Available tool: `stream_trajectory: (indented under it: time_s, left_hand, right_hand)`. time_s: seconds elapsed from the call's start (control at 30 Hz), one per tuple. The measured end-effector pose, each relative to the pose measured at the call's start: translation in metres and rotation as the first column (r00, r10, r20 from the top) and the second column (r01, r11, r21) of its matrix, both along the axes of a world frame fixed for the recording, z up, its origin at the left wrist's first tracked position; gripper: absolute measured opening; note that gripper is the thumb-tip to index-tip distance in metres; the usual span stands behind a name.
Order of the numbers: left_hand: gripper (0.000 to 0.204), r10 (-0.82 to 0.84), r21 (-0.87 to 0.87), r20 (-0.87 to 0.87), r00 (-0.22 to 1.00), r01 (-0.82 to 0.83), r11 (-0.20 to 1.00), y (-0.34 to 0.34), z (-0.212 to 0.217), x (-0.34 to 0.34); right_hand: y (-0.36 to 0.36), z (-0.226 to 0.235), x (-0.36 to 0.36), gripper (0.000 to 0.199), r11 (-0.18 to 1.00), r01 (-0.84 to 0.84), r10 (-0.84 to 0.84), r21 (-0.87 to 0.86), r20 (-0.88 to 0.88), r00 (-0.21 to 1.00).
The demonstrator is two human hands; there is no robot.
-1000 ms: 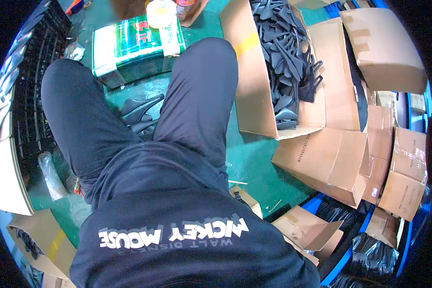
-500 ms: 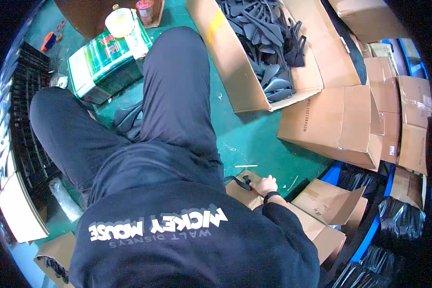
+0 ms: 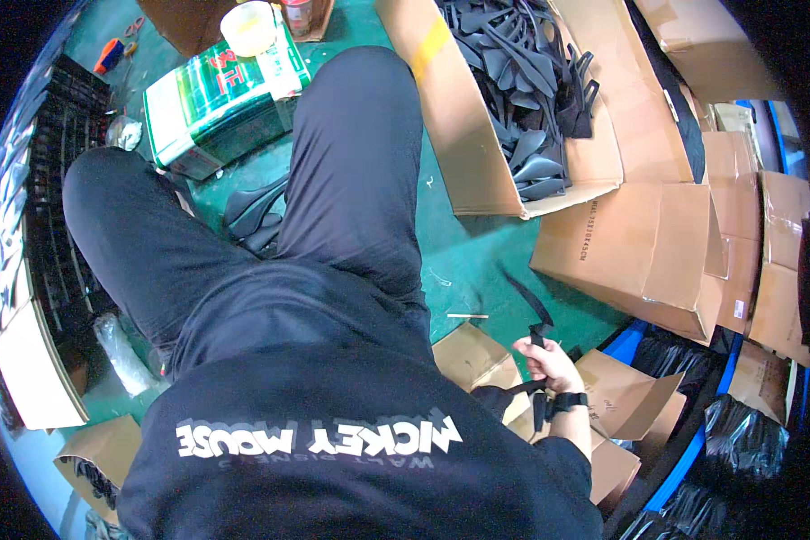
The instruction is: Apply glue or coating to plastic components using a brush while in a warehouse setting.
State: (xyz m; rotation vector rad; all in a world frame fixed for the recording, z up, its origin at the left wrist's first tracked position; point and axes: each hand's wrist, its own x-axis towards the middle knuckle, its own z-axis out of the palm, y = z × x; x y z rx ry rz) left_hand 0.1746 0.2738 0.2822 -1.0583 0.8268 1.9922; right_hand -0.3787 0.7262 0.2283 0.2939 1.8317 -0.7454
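Observation:
My right hand (image 3: 553, 367), with a black band on its wrist, is closed round a black strap (image 3: 531, 295). One end of the strap rises past my fingers and curves away over the green floor, blurred. More black webbing hangs below the hand toward my side. Just left of the hand stands an open cardboard box (image 3: 475, 356), its flaps up and its inside mostly hidden by my body. My left hand does not show anywhere.
Ahead, a large open carton (image 3: 466, 148) holds many black curved plastic pieces (image 3: 519, 76). Other cartons (image 3: 625, 256) line the right side beside a blue rack edge. A green and white container (image 3: 211, 112) carries a pale yellow bowl (image 3: 248, 29). Black pieces (image 3: 254, 216) lie between my legs.
My right hand has lifted from the small box and moved right and nearer, drawing the black strap out with it. The view has shifted slightly.

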Motion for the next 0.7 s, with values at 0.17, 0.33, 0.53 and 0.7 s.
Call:
stream_trajectory:
  time_s: [0.17, 0.33, 0.53, 0.7]
  left_hand:
    - [0.018, -0.017, 0.042, -0.024, 1.0, 0.018, 0.999, -0.002, -0.002, 0.005]
    - [0.017, -0.004, 0.067, -0.047, 0.999, 0.007, 0.998, -0.003, -0.006, 0.011]
    - [0.024, 0.124, -0.36, -0.113, 0.986, -0.157, 0.92, -0.004, 0.04, 0.0]
    - [0.029, 0.636, -0.518, -0.546, 0.545, -0.817, 0.255, 0.012, 0.002, -0.012]
  right_hand:
    - [-0.029, 0.047, 0.006, 0.037, 0.976, 0.111, -0.049, -0.19, 0.301, 0.952]
    - [-0.078, 0.081, 0.028, 0.039, 0.98, -0.133, 0.17, -0.145, 0.289, 0.942]
    - [-0.145, 0.119, 0.059, 0.05, 0.841, -0.4, 0.502, -0.364, 0.247, 0.829]
    - [-0.171, 0.151, 0.068, 0.076, 0.822, -0.433, 0.535, -0.371, 0.241, 0.81]
